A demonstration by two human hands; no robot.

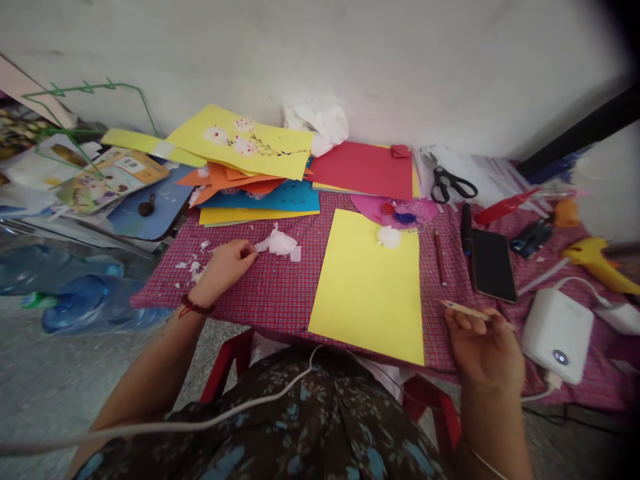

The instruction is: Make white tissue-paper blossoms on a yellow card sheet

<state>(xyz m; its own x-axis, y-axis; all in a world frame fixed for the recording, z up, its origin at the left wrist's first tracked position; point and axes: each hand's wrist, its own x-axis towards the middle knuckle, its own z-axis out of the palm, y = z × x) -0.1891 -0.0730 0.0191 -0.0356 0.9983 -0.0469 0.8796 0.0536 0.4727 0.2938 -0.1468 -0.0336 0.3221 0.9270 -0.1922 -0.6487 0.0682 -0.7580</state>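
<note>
My left hand (225, 270) rests on the red checked tablecloth (280, 293), fingers pinched on a piece of white tissue paper (280, 244). My right hand (485, 347) is at the table's near edge, closed around a thin wooden stick or pencil (463, 308) that points left. Between the hands lies a plain yellow sheet (367, 290) with a small white tissue ball (389, 237) at its top edge. Small white tissue scraps (193, 265) are scattered by my left hand.
A stack of coloured papers (250, 173) and a red sheet (363, 170) lie at the back. A pink palette (395, 212), scissors (450, 183), pencil (439, 257), black phone (493, 263), white power bank (557, 333) and yellow glue gun (597, 263) sit right.
</note>
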